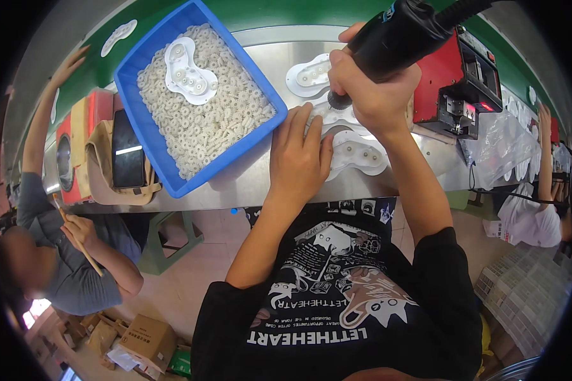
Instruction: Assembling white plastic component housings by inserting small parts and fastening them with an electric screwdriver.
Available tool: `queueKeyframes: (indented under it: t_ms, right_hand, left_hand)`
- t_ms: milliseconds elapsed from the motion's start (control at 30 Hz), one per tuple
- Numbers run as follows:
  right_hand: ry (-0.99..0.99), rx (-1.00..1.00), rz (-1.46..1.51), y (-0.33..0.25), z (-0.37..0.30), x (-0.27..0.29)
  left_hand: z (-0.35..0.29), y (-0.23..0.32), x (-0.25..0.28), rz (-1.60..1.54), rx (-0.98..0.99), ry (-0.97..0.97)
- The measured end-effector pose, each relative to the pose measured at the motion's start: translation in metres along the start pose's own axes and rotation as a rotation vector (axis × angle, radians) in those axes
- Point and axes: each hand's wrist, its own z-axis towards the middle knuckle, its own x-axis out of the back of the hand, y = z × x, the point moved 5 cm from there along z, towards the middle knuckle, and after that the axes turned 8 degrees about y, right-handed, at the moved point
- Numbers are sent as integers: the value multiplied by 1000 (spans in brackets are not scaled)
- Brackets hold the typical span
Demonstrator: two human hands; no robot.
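Note:
My right hand (378, 95) is wrapped round a black electric screwdriver (394, 41), whose tip points down at a white plastic housing (340, 116) on the metal bench. My left hand (300, 155) holds the left end of that housing, with fingers stretched forward and the thumb apart on the near side. Part of the housing is hidden under both hands. A second white housing (313, 75) with small gears in it lies just beyond. Another gear-filled housing (357, 153) lies on the near side, close to my left thumb.
Left of my hands stands a blue bin (235, 166) full of small white gears, with a white housing (187, 73) on top. A red and black machine (454, 89) and a clear plastic bag (502, 143) are at the right. People sit on both sides; the left one holds a brush (76, 235).

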Motion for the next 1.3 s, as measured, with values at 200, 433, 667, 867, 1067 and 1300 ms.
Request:
queueKeyframes:
  t_ms: [200, 433, 667, 867, 1067, 1300]
  right_hand:
    - [-27, 71, 0, 2, -1, 3]
    - [-33, 36, 32, 9, -2, -2]
    - [-157, 108, -58, 6, -6, 1]
    - [-132, 200, -104, 10, -14, 6]
    - [74, 325, 49, -77, 1, 59]
    - [343, 385, 146, -127, 21, 185]
  left_hand:
    - [-2, 1, -1, 13, -7, 0]
    - [-2, -1, -1, 25, -6, -7]
    - [0, 2, -1, 17, -18, -10]
    - [-3, 1, -6, 29, -10, -59]
    - [-1, 7, 0, 17, -38, -39]
    - [1, 13, -2, 52, -65, -47]
